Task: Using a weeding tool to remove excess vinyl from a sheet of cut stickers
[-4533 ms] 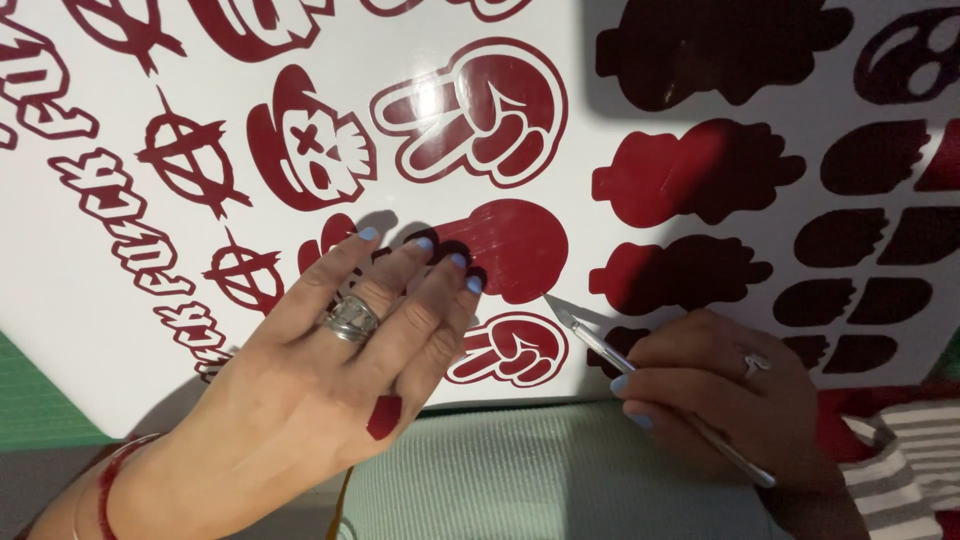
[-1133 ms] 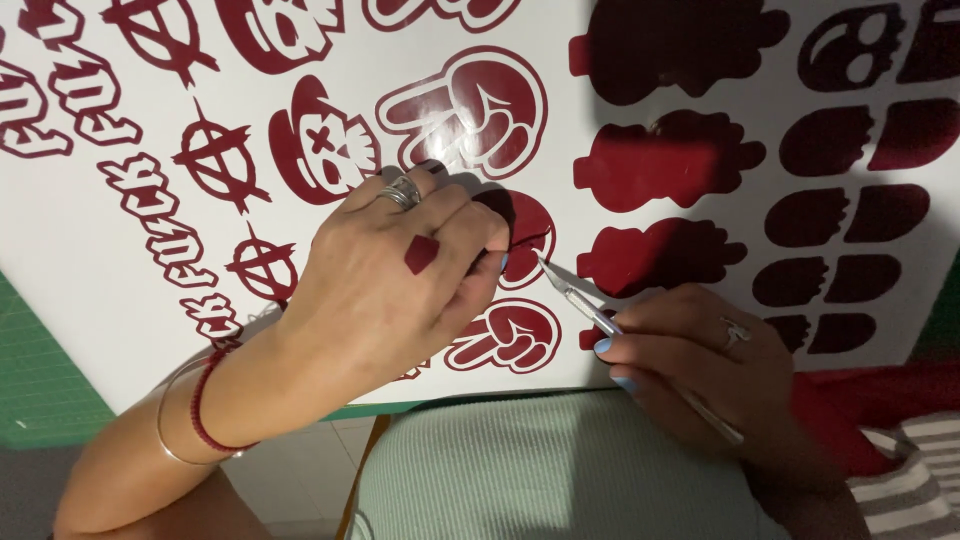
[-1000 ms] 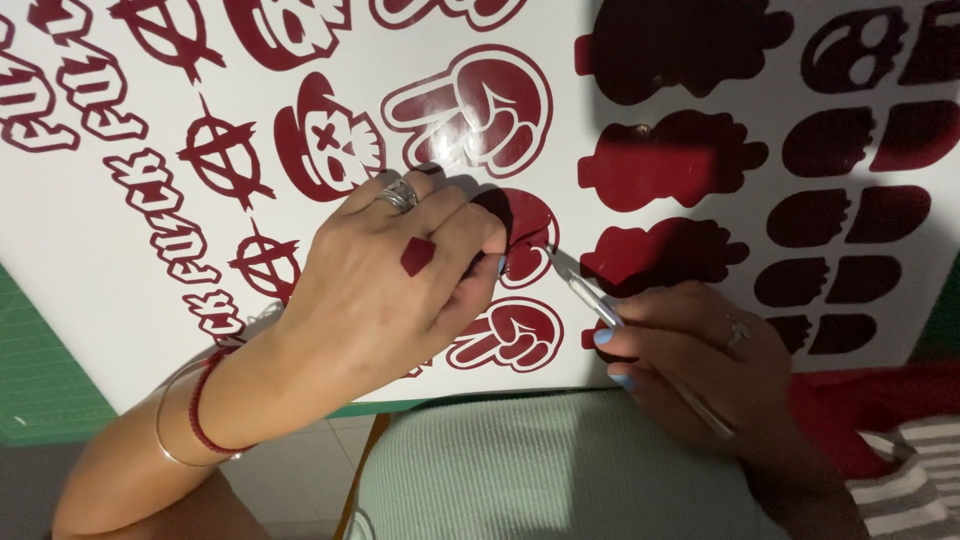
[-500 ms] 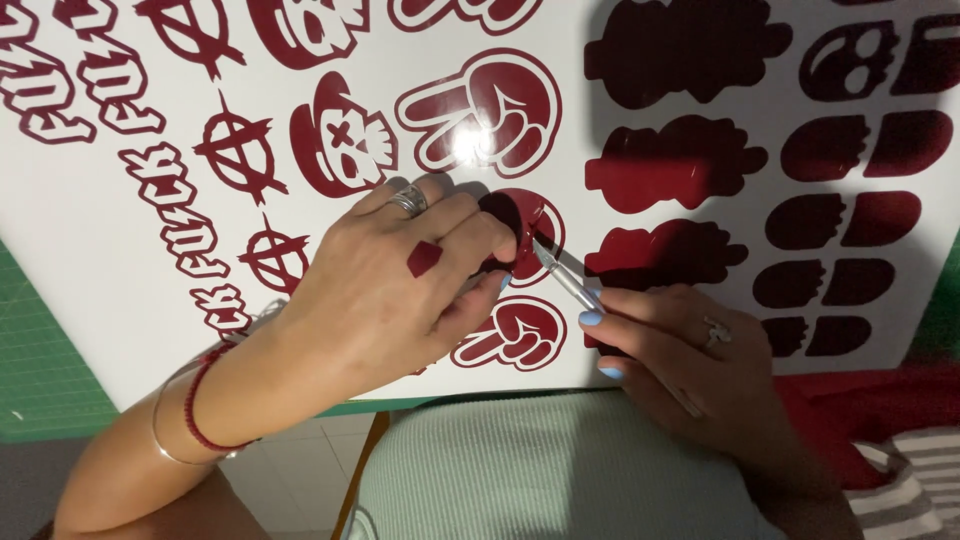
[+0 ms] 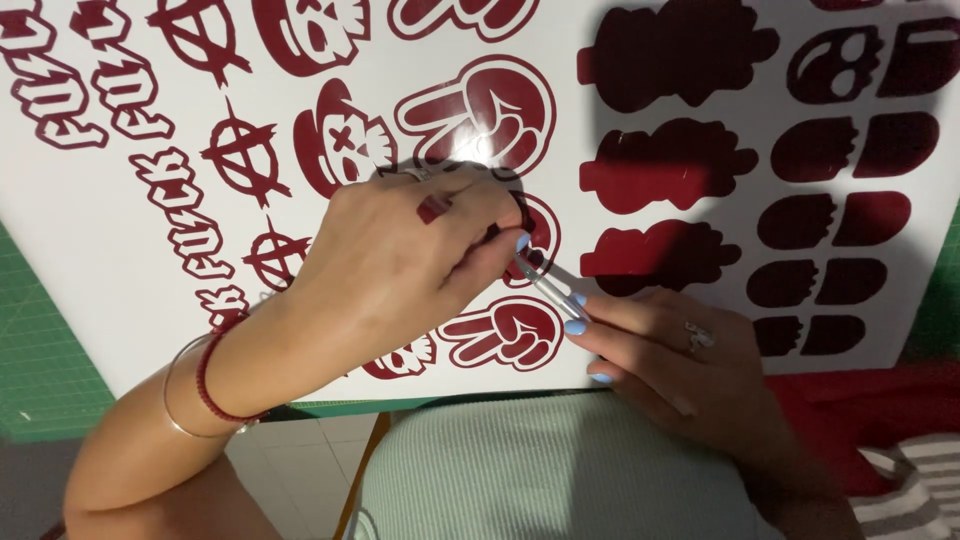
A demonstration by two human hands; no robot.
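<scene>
On the green mat (image 5: 40,370), white sheet (image 5: 150,270) of dark red stickers lies flat. Left hand (image 5: 400,250) presses near sheet's lower middle, fingers curled, pinching a sticker (image 5: 535,235). Right hand (image 5: 680,360), just right, grips tweezers (image 5: 548,285), tip at that sticker.

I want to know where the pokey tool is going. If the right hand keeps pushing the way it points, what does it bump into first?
The right hand aims its thin metal tool up and left. Its tip already sits by the left hand's fingertips, over a dark red sticker on the white sheet. It would probably meet those fingertips first; depth is unclear.
</scene>
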